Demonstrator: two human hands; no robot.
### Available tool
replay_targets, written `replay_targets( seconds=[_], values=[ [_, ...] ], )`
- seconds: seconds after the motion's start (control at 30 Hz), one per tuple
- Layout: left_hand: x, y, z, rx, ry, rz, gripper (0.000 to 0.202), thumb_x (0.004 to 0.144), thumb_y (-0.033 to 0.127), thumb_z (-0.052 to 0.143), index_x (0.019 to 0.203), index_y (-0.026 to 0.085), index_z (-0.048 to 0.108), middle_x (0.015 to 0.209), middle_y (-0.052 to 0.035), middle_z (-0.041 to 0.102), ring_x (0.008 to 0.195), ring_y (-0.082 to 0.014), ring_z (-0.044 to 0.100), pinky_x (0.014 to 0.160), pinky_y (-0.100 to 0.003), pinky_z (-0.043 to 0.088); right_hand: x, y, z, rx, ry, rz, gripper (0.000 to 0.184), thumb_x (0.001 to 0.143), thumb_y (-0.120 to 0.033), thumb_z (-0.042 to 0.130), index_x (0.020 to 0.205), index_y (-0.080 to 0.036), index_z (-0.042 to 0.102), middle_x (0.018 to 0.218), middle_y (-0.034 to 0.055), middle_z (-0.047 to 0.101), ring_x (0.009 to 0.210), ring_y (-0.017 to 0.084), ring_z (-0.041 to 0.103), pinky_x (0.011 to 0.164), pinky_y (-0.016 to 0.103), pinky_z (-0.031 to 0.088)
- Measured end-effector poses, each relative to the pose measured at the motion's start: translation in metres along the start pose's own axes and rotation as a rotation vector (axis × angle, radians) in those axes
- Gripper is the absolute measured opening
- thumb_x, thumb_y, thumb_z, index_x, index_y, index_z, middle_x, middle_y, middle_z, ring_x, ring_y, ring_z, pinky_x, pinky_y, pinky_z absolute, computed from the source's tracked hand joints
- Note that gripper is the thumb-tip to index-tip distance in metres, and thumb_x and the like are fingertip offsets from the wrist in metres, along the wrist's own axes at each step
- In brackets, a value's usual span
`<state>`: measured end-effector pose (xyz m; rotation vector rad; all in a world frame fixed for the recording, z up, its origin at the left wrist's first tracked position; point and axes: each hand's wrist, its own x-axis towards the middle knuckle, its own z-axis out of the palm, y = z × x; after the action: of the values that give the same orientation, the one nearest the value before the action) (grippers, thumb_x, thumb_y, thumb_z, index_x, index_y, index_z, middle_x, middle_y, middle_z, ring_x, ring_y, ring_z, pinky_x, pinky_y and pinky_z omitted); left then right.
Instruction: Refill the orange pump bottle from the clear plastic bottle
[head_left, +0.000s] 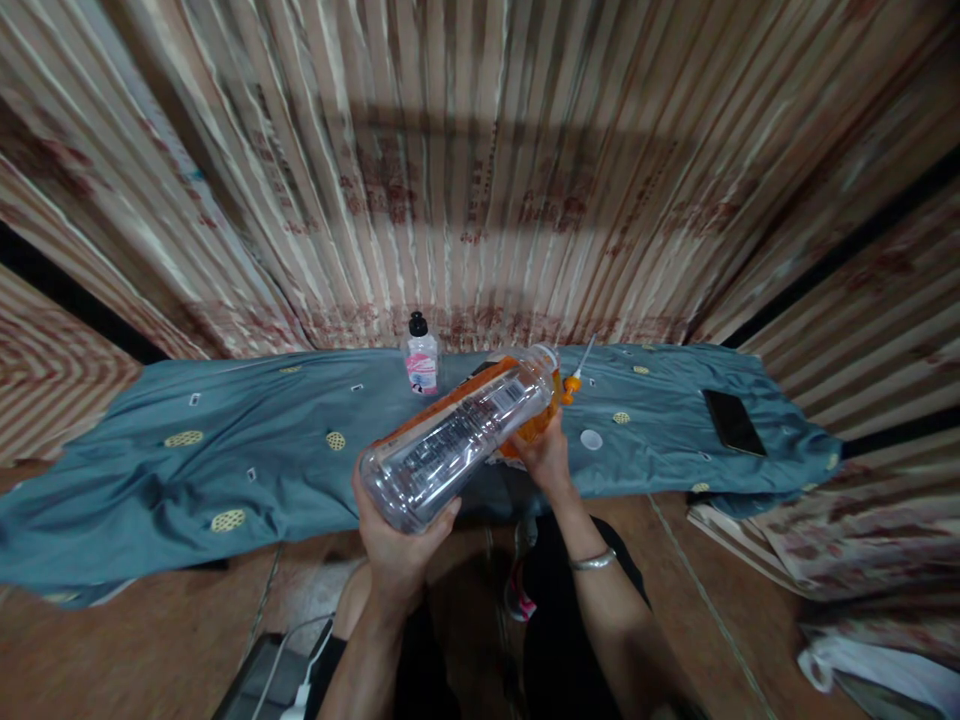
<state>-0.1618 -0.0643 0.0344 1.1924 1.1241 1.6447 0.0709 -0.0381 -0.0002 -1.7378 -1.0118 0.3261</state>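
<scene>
My left hand [401, 550] is wrapped round the base of a large clear plastic bottle [465, 430] with an orange label strip and a barcode. The bottle lies tilted, its open mouth up and to the right. Partly hidden behind its neck is an orange bottle [536, 425], which my right hand [551, 455] grips. I cannot make out whether the two bottles touch. Just right of them, an orange pump head [571, 385] with a pale tube rests on the cloth. A round white cap [591, 439] sits nearby.
A small clear bottle [421, 362] with a black cap and pink label stands behind. On the right of the blue-green cloth [285, 430] is a black phone [733, 421]. Pleated curtains [465, 180] enclose the back and sides. A white cable [300, 665] hangs at lower left.
</scene>
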Motion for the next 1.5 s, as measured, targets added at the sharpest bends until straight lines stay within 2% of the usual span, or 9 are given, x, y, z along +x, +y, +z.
replay_targets(
  seconds=[0.23, 0.37, 0.47, 0.63, 0.87, 1.03, 1.13, 1.37, 1.5],
  values=[
    [-0.0006, -0.0047, -0.0025, -0.015, -0.011, -0.031, 0.111, 0.049, 0.044, 0.103, 0.144, 0.023, 0.05, 0.135, -0.0143, 0.066, 0.119, -0.0315, 0.071, 0.102, -0.046, 0.061, 0.0005, 0.0036, 0.001, -0.009, -0.001, 0.011, 0.087, 0.072, -0.056, 0.083, 0.143, -0.02, 0.048, 0.122, 0.0159, 0.078, 0.111, 0.037, 0.078, 0.093, 0.049, 0.063],
    [-0.0008, -0.0034, -0.0023, -0.015, -0.005, -0.049, 0.113, 0.048, 0.043, 0.103, 0.145, 0.023, 0.049, 0.136, -0.0142, 0.065, 0.119, -0.0315, 0.071, 0.103, -0.046, 0.061, 0.0001, 0.0015, 0.0004, 0.019, -0.006, 0.025, 0.086, 0.071, -0.058, 0.082, 0.141, -0.022, 0.048, 0.123, 0.0151, 0.078, 0.113, 0.038, 0.077, 0.094, 0.051, 0.062],
    [-0.0007, -0.0015, -0.0013, -0.019, -0.01, -0.059, 0.112, 0.048, 0.041, 0.103, 0.144, 0.022, 0.049, 0.136, -0.0142, 0.066, 0.118, -0.0305, 0.071, 0.102, -0.045, 0.061, -0.0001, 0.0, 0.0006, 0.033, -0.004, 0.032, 0.089, 0.07, -0.059, 0.082, 0.143, -0.022, 0.047, 0.125, 0.0155, 0.077, 0.115, 0.039, 0.077, 0.095, 0.051, 0.062],
    [-0.0008, -0.001, 0.0001, -0.018, 0.009, -0.035, 0.111, 0.047, 0.042, 0.103, 0.142, 0.022, 0.05, 0.132, -0.013, 0.067, 0.115, -0.0299, 0.072, 0.1, -0.044, 0.062, 0.0002, -0.0014, 0.0019, 0.05, 0.013, 0.019, 0.097, 0.068, -0.057, 0.084, 0.146, -0.015, 0.045, 0.129, 0.0209, 0.076, 0.119, 0.039, 0.076, 0.099, 0.051, 0.061],
    [-0.0013, -0.0001, 0.001, -0.025, -0.016, -0.057, 0.107, 0.051, 0.042, 0.102, 0.142, 0.022, 0.051, 0.132, -0.0134, 0.067, 0.115, -0.03, 0.072, 0.1, -0.044, 0.062, 0.0009, 0.0017, 0.0028, 0.028, 0.02, 0.027, 0.094, 0.068, -0.059, 0.084, 0.145, -0.018, 0.047, 0.124, 0.0197, 0.078, 0.112, 0.039, 0.078, 0.093, 0.053, 0.063],
    [-0.0003, 0.0019, 0.0021, -0.023, 0.009, -0.045, 0.107, 0.047, 0.042, 0.103, 0.139, 0.022, 0.053, 0.126, -0.0115, 0.069, 0.107, -0.0281, 0.073, 0.095, -0.043, 0.063, 0.0007, 0.0013, 0.0029, 0.027, 0.017, 0.034, 0.096, 0.069, -0.059, 0.084, 0.147, -0.017, 0.046, 0.125, 0.0196, 0.078, 0.113, 0.039, 0.078, 0.095, 0.053, 0.063],
    [0.0001, 0.0028, 0.0021, -0.011, 0.009, -0.024, 0.107, 0.047, 0.043, 0.103, 0.139, 0.022, 0.053, 0.128, -0.0121, 0.068, 0.111, -0.0297, 0.073, 0.098, -0.044, 0.062, 0.0005, -0.0003, 0.0028, 0.007, 0.019, 0.047, 0.098, 0.068, -0.06, 0.084, 0.147, -0.014, 0.046, 0.124, 0.0205, 0.078, 0.113, 0.04, 0.077, 0.095, 0.053, 0.063],
    [-0.0017, -0.0007, -0.0004, -0.002, -0.009, -0.054, 0.108, 0.051, 0.043, 0.103, 0.143, 0.022, 0.05, 0.133, -0.0129, 0.067, 0.116, -0.03, 0.072, 0.103, -0.047, 0.061, 0.0001, -0.0004, 0.002, -0.007, 0.014, 0.042, 0.098, 0.069, -0.06, 0.085, 0.147, -0.014, 0.047, 0.123, 0.0204, 0.078, 0.111, 0.039, 0.077, 0.094, 0.05, 0.063],
    [-0.0026, -0.0018, -0.0017, -0.005, -0.025, -0.021, 0.108, 0.053, 0.041, 0.103, 0.145, 0.023, 0.049, 0.134, -0.0126, 0.066, 0.121, -0.0316, 0.071, 0.105, -0.047, 0.061, 0.0003, 0.002, 0.0026, -0.008, 0.023, 0.027, 0.096, 0.07, -0.06, 0.085, 0.147, -0.014, 0.048, 0.122, 0.0193, 0.078, 0.111, 0.039, 0.077, 0.093, 0.049, 0.064]
  ],
)
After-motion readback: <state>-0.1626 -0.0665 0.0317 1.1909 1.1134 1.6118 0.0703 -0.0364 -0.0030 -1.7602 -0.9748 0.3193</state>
